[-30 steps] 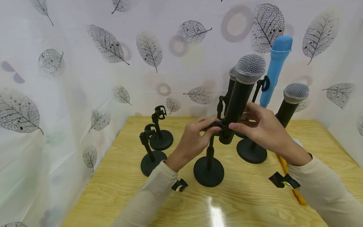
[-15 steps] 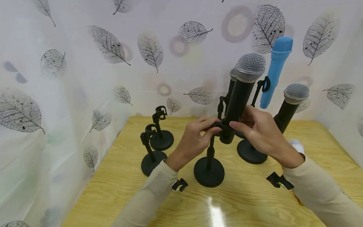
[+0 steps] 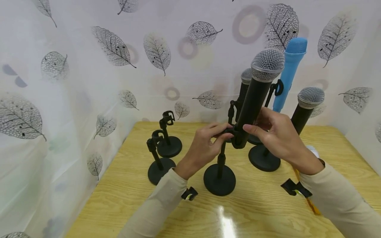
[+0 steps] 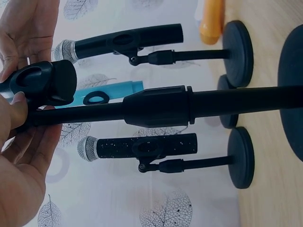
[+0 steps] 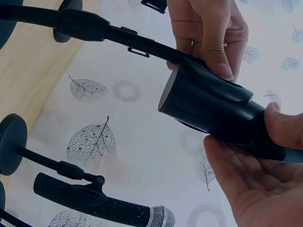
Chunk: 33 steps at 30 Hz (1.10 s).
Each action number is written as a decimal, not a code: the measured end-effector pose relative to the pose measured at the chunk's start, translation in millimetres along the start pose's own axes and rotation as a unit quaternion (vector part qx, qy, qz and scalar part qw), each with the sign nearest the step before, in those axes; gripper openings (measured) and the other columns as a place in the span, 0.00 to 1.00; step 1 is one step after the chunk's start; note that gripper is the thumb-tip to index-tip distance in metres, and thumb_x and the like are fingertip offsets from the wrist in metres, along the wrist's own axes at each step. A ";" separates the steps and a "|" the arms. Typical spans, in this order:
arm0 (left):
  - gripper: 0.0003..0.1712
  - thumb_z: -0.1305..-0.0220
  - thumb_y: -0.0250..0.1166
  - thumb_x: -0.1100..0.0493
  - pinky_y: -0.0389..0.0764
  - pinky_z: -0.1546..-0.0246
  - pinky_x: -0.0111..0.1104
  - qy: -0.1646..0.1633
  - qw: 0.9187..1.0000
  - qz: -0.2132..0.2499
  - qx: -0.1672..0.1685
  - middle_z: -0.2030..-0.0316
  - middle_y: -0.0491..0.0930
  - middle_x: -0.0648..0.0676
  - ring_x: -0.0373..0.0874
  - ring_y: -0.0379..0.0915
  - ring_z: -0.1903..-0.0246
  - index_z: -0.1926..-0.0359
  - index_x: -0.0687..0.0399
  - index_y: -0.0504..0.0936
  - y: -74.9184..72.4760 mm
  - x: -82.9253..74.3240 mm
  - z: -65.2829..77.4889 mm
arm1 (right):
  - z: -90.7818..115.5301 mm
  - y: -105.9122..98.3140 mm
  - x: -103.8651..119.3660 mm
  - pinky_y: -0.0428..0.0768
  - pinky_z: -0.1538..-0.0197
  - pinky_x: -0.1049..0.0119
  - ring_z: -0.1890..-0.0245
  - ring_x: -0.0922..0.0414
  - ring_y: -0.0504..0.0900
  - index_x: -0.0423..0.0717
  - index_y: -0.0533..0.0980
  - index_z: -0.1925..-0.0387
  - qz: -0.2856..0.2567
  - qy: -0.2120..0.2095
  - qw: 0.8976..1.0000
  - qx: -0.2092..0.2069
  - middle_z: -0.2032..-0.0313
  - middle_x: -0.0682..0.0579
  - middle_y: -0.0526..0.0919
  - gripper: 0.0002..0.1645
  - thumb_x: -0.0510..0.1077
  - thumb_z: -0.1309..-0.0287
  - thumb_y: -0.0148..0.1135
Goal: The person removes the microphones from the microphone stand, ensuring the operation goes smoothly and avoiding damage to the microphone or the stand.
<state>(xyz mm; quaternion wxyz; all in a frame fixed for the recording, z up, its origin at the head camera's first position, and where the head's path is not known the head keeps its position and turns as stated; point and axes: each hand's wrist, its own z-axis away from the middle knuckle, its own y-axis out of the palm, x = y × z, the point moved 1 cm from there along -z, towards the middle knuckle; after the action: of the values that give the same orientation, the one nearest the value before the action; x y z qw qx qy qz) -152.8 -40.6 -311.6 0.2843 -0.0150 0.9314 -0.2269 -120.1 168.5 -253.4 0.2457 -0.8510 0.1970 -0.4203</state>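
A black microphone with a silver mesh head [image 3: 253,99] leans up and to the right in the clip [image 5: 220,82] of a black desk stand [image 3: 219,180]. My left hand [image 3: 205,145] pinches the joint just under that clip, thumb and fingers on either side. Around the lower part of the microphone's body my right hand [image 3: 276,138] holds on, its thumb on the near side. In the right wrist view the flat butt end pokes out below the clip, and the right fingers [image 5: 241,179] lie along the barrel.
Two stands with bare clips [image 3: 159,167] [image 3: 169,145] are on the left. Behind and right, stands carry a speckled black microphone [image 4: 147,145], a blue microphone [image 3: 288,72] and another black microphone [image 3: 303,109]. An orange-handled item [image 4: 211,21] lies under the right forearm on the wooden table [image 3: 119,198].
The microphone has slid up and slightly right through the clip, so less of its butt end sticks out below. My right hand shifted a little with it; the left hand stays on the joint.
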 end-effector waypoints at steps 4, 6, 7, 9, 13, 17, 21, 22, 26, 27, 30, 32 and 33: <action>0.15 0.31 0.65 0.66 0.83 0.57 0.25 0.000 1.000 -0.001 0.000 0.54 0.83 0.59 0.40 0.83 0.57 0.45 0.66 0.83 0.3 -0.4 0.0 | -0.7 -1.9 0.5 0.77 0.56 0.85 0.54 0.42 0.86 0.34 0.73 0.39 -0.011 0.012 1.000 0.010 0.52 0.39 0.83 0.23 0.38 0.32 0.65; 0.15 0.31 0.65 0.67 0.84 0.57 0.25 -0.001 1.000 0.002 0.000 0.54 0.83 0.59 0.40 0.83 0.57 0.45 0.67 0.83 0.0 -0.3 0.3 | -1.3 -2.9 1.0 0.81 0.56 0.79 0.54 0.39 0.86 0.34 0.71 0.37 -0.013 0.017 1.000 0.012 0.50 0.38 0.82 0.25 0.37 0.31 0.64; 0.15 0.31 0.65 0.67 0.84 0.57 0.25 -0.001 1.000 0.002 0.001 0.54 0.83 0.59 0.40 0.83 0.57 0.45 0.67 0.83 0.0 -0.3 0.5 | -1.5 -3.3 1.1 0.81 0.56 0.78 0.54 0.39 0.86 0.33 0.71 0.36 -0.013 0.019 1.000 0.012 0.49 0.37 0.82 0.25 0.37 0.31 0.63; 0.15 0.31 0.65 0.67 0.84 0.57 0.26 -0.002 1.000 0.005 0.000 0.54 0.83 0.59 0.40 0.83 0.58 0.45 0.67 0.83 -0.1 0.0 0.8 | -1.8 -4.0 1.1 0.82 0.56 0.78 0.54 0.39 0.86 0.33 0.70 0.36 -0.010 0.019 1.000 0.011 0.49 0.37 0.81 0.25 0.36 0.31 0.63; 0.15 0.31 0.65 0.67 0.84 0.57 0.26 -0.001 1.000 0.010 -0.001 0.54 0.83 0.59 0.40 0.83 0.57 0.45 0.67 0.83 0.3 -0.3 0.4 | -2.9 -4.3 1.1 0.76 0.56 0.85 0.51 0.40 0.84 0.32 0.70 0.36 -0.020 0.013 1.000 0.008 0.48 0.36 0.81 0.26 0.35 0.31 0.62; 0.16 0.31 0.65 0.67 0.84 0.57 0.26 0.001 1.000 0.012 0.000 0.54 0.83 0.60 0.40 0.83 0.57 0.44 0.68 0.83 0.4 -0.9 -0.5 | -3.5 -5.5 2.4 0.75 0.55 0.86 0.50 0.41 0.83 0.32 0.70 0.36 -0.025 0.009 1.000 0.004 0.48 0.36 0.81 0.25 0.35 0.31 0.61; 0.15 0.31 0.65 0.67 0.84 0.57 0.26 0.000 1.000 0.008 0.000 0.54 0.83 0.59 0.40 0.83 0.58 0.45 0.66 0.83 -0.1 -1.1 -0.5 | -4.1 -6.9 3.4 0.75 0.54 0.86 0.50 0.42 0.83 0.34 0.69 0.35 -0.024 0.008 1.000 0.004 0.47 0.38 0.81 0.25 0.36 0.29 0.61; 0.15 0.31 0.65 0.66 0.84 0.57 0.26 0.000 1.000 0.007 0.000 0.55 0.83 0.59 0.40 0.83 0.58 0.45 0.66 0.83 -0.2 -0.9 -0.5 | -4.2 -7.1 3.6 0.75 0.53 0.86 0.50 0.43 0.83 0.34 0.69 0.35 -0.026 0.007 1.000 0.003 0.47 0.38 0.81 0.25 0.37 0.29 0.60; 0.14 0.31 0.65 0.66 0.84 0.58 0.26 0.003 1.000 0.003 0.000 0.55 0.83 0.58 0.40 0.83 0.58 0.46 0.65 0.84 -0.2 -0.7 -0.2 | -4.9 -8.6 4.3 0.76 0.53 0.86 0.50 0.45 0.83 0.34 0.70 0.36 -0.029 0.004 1.000 -0.007 0.47 0.38 0.81 0.24 0.37 0.29 0.61; 0.14 0.31 0.65 0.66 0.84 0.58 0.25 0.004 1.000 0.003 0.000 0.55 0.83 0.58 0.39 0.83 0.58 0.46 0.66 0.84 -0.2 -0.8 -0.3 | -5.2 -9.2 4.6 0.76 0.53 0.85 0.51 0.47 0.83 0.34 0.71 0.36 -0.029 0.003 1.000 -0.010 0.47 0.39 0.81 0.23 0.36 0.30 0.61; 0.15 0.31 0.65 0.67 0.83 0.58 0.25 0.005 1.000 0.000 -0.001 0.55 0.83 0.59 0.40 0.83 0.59 0.46 0.66 0.84 0.0 -0.8 0.0 | -6.6 -11.4 6.1 0.77 0.53 0.84 0.50 0.49 0.82 0.35 0.71 0.37 -0.031 -0.001 0.999 -0.015 0.47 0.40 0.81 0.23 0.36 0.30 0.61; 0.15 0.31 0.66 0.67 0.83 0.58 0.25 0.007 1.000 -0.002 -0.001 0.55 0.83 0.59 0.40 0.83 0.59 0.46 0.67 0.83 0.2 -0.9 0.0 | -7.3 -13.1 6.1 0.77 0.53 0.84 0.49 0.47 0.82 0.36 0.71 0.35 -0.034 -0.002 0.999 -0.015 0.45 0.40 0.81 0.24 0.36 0.30 0.61; 0.15 0.32 0.66 0.67 0.83 0.58 0.25 0.007 1.000 -0.003 -0.001 0.55 0.83 0.59 0.40 0.83 0.59 0.45 0.68 0.83 0.4 -0.8 0.0 | -7.6 -13.9 6.4 0.77 0.52 0.84 0.48 0.46 0.82 0.36 0.71 0.35 -0.035 -0.001 0.999 -0.015 0.45 0.40 0.80 0.25 0.36 0.30 0.61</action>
<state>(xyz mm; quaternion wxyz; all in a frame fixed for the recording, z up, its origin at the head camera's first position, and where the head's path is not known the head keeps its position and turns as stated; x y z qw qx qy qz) -152.1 -40.2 -311.3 0.2769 -0.0164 0.9335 -0.2270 -120.9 174.2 -237.3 0.2185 -0.8614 0.1725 -0.4249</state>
